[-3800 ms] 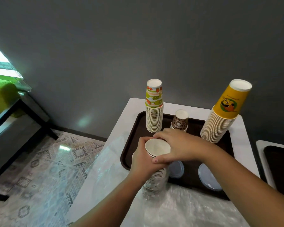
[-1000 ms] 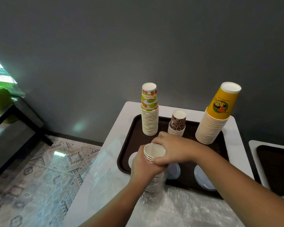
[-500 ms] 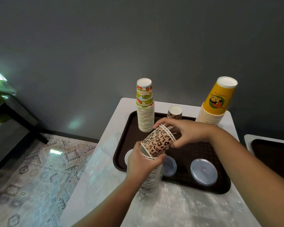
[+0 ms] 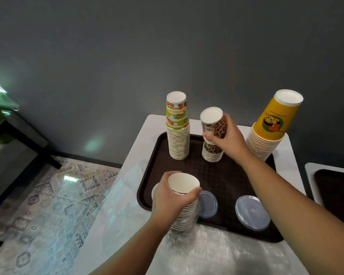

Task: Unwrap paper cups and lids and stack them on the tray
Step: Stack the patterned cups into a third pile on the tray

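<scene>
Nearest me, crinkled clear wrap lay over the white tabletop. My left hand stood just above it, fingers curled round the top of the wrapped cup sleeve, mouths up, its lower part inside plastic. Beside it on the brown tray lay two clear lids, flat.

Farther in, my right hand pinched a small stack of leopard-print cups, turned base up, thumb on the near side and the other fingers wrapped behind. It hung just over the short leopard pile on the tray, tilted a little.

I judged the step was to seat this stack over that pile: square the rims first, lower straight, and let go only once it nested, since a tilted stack could jam or tip the pile.

At the back stood the tall fruit-print stack and, at the right, the leaning yellow stack.
</scene>
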The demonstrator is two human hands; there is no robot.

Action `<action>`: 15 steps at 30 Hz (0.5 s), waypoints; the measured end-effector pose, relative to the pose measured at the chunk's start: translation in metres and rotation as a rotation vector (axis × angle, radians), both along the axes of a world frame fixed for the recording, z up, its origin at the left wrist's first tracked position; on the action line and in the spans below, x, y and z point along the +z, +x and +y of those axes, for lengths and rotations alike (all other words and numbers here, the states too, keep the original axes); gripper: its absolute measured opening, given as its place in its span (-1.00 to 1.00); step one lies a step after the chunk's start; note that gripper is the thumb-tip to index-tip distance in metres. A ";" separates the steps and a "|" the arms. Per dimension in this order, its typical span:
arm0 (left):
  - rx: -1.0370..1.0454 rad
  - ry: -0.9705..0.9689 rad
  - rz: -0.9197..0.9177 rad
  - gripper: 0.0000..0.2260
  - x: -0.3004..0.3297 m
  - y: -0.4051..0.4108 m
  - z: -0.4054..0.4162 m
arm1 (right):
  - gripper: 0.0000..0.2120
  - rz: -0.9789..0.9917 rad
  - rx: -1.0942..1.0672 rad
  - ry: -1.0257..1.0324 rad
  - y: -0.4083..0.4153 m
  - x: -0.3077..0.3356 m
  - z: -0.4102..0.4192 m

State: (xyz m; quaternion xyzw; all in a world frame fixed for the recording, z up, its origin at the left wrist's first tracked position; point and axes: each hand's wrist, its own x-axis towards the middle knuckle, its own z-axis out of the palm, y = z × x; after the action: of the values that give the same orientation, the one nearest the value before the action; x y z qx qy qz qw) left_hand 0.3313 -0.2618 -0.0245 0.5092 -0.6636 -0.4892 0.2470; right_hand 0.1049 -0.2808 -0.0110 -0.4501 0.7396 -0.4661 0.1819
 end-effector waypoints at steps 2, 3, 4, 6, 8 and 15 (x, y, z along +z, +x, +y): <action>-0.011 -0.001 -0.003 -0.48 0.000 -0.001 -0.001 | -0.32 -0.106 -0.090 -0.034 -0.010 -0.008 -0.008; -0.014 0.001 0.000 -0.48 -0.001 -0.001 -0.001 | -0.31 -0.124 -0.117 -0.036 -0.014 -0.012 -0.010; -0.017 0.005 0.003 -0.48 -0.001 -0.002 -0.001 | -0.30 -0.131 -0.137 -0.031 -0.016 -0.015 -0.012; -0.022 0.018 0.003 -0.48 0.000 -0.002 -0.002 | -0.30 -0.123 -0.152 -0.034 -0.019 -0.020 -0.015; -0.026 0.023 0.000 -0.48 0.000 -0.002 -0.003 | -0.29 -0.082 -0.152 -0.040 -0.020 -0.022 -0.017; -0.034 0.014 -0.012 -0.47 -0.002 -0.003 -0.004 | -0.38 0.107 -0.118 0.102 -0.019 -0.034 -0.022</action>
State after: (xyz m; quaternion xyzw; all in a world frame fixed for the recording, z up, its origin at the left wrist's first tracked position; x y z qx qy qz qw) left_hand 0.3278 -0.2663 -0.0265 0.5024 -0.6703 -0.4948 0.2311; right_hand 0.0856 -0.3029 -0.0451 -0.4201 0.7965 -0.4128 0.1370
